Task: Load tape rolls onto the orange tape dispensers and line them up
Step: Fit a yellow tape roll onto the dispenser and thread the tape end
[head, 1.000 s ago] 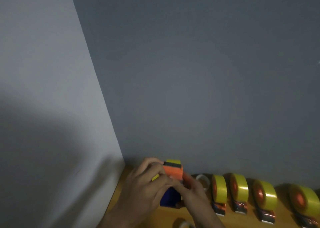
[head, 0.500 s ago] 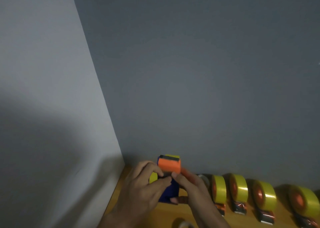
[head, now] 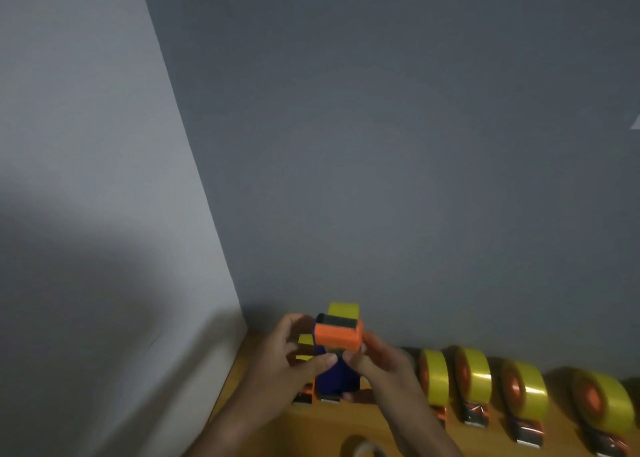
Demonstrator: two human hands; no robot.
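Grey walls meet above your wooden desk. Your left hand and right hand both grip one orange dispenser with yellow tape, held above the desk's far-left corner, beside four loaded dispensers lined along the wall.

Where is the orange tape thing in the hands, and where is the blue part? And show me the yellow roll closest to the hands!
orange tape dispenser [head: 337,338], head view, on its orange front block.
blue handle [head: 337,380], head view, on the blue part between both hands.
nearest yellow tape roll [head: 435,375], head view, on its yellow outer band.
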